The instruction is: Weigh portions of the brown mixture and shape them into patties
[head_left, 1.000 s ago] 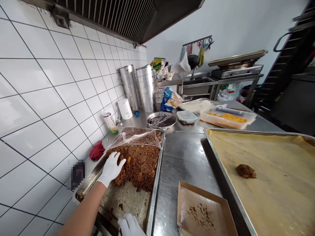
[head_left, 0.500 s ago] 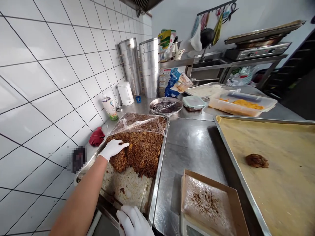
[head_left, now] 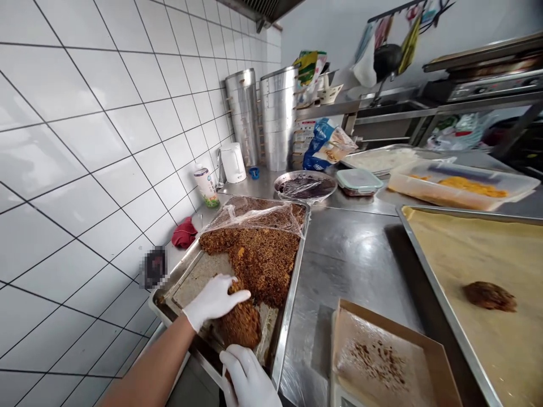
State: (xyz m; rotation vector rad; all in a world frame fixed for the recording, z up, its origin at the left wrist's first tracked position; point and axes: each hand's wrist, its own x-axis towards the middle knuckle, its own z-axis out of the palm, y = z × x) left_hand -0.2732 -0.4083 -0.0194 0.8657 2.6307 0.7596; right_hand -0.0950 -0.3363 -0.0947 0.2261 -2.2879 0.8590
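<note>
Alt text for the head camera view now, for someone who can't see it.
A gloved left hand touches a clump of brown, grainy food in a metal tray; the gloved right hand is at the tray's near end. Plastic film covers the far end; a cardboard box with crumbs sits to the right.

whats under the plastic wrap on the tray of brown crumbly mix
Through the clear plastic wrap, more of the brown crumbly mix shows at the far end of the metal tray. The tray floor there is covered and hidden.
</note>
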